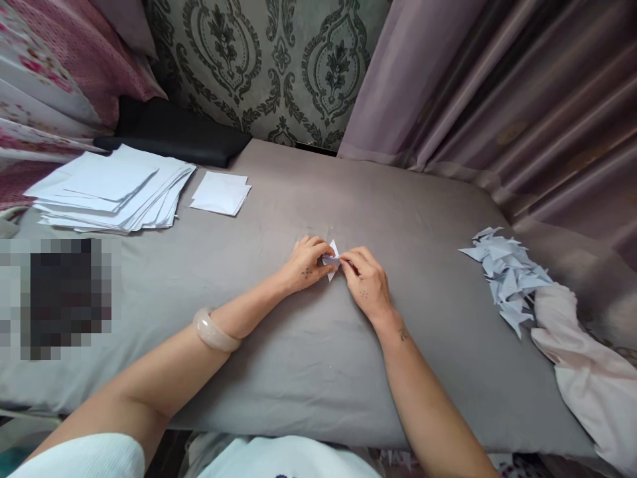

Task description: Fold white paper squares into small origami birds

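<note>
Between my two hands is a small folded white paper piece (332,263), with pointed tips sticking out above and below. My left hand (309,261) grips its left side between thumb and fingers. On the other side, my right hand (365,275) pinches its right end with thumb and forefinger. Both hands hold the paper just over the grey cloth surface (298,358). Fingers hide part of the folds. A pale bangle (213,330) circles my left forearm.
At the left lies a stack of white paper sheets (109,192), with smaller square sheets (220,192) beside it. A black folded item (179,129) rests behind them. Several folded paper shapes (510,272) are heaped at the right, touching a pale cloth (587,358). Curtains (448,86) hang at the back right.
</note>
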A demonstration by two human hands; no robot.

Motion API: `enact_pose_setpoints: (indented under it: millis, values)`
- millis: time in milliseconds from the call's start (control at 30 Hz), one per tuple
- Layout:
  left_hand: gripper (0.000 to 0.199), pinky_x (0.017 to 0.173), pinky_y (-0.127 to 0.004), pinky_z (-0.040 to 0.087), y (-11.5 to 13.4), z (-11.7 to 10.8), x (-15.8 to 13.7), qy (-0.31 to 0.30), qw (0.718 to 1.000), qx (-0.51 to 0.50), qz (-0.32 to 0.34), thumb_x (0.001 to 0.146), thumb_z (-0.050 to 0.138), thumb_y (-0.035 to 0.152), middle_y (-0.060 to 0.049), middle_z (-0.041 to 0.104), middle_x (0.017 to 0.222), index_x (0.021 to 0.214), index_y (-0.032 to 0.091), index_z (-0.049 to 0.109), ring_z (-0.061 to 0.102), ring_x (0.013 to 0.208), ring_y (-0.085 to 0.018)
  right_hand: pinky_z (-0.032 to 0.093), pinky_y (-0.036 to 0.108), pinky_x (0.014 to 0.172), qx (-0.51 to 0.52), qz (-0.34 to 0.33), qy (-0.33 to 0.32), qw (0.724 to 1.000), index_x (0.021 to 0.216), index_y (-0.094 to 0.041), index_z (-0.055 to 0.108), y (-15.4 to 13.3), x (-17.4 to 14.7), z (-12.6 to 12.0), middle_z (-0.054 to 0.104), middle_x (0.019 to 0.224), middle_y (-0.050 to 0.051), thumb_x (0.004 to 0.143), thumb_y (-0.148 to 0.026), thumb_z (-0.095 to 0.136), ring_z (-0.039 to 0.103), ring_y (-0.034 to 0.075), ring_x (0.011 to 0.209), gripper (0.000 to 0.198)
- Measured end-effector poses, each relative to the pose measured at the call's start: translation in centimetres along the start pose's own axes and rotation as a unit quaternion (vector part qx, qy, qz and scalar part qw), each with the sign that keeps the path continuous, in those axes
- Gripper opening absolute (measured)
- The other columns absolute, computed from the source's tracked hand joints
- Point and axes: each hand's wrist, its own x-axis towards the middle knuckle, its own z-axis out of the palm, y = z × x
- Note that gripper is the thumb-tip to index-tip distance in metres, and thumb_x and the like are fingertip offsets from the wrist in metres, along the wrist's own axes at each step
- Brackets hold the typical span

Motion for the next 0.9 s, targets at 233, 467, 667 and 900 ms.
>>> enact_pose_setpoints:
  millis: [233,467,667,900]
  values:
    - [0.006,0.075,-0.035,0.039,-0.1,-0.3,-0.2,0.038,0.989,0.135,-0.042,0.087,0.052,0.02,-0.004,0.063,0.077,0.082,0.019,0.056,0.053,0.079,-0.02,0.048,0.028,0.071,0.061,0.038,0.064,0.995,0.107,-0.021,0.064,0.7,0.0,0.3,0.064,0.098,0.006,0.089,-0.021,0.049,0.06,0.014,0.071,0.024]
    - [0.029,0.08,-0.035,0.043,0.8,-1.2,-0.5,0.101,0.989,0.063,-0.086,0.075,0.064,0.029,-0.004,0.06,0.088,0.099,0.019,0.051,0.051,0.084,-0.021,0.049,0.031,0.074,0.051,0.064,0.035,0.996,0.106,-0.021,0.064,0.3,0.0,0.2,0.065,0.102,0.007,0.088,-0.023,0.046,0.061,0.015,0.073,0.025]
    - [0.031,0.092,-0.038,0.041,-1.0,-1.6,-0.2,0.107,0.988,0.062,-0.092,0.073,0.047,0.007,-0.006,0.064,0.102,0.097,0.02,0.061,0.051,0.098,-0.024,0.048,0.032,0.075,0.042,0.07,0.017,0.996,0.103,-0.022,0.065,0.3,-0.2,0.3,0.066,0.101,0.007,0.088,-0.023,0.045,0.062,0.017,0.078,0.025]
    - [0.02,0.079,-0.037,0.044,-0.6,-1.1,-0.5,0.046,0.987,0.1,-0.118,0.084,0.05,0.02,-0.007,0.065,0.078,0.096,0.016,0.066,0.058,0.079,-0.023,0.047,0.03,0.07,0.03,0.069,-0.006,0.997,0.101,-0.023,0.065,-0.4,-0.2,0.1,0.066,0.098,0.004,0.087,-0.023,0.049,0.06,0.015,0.072,0.022]
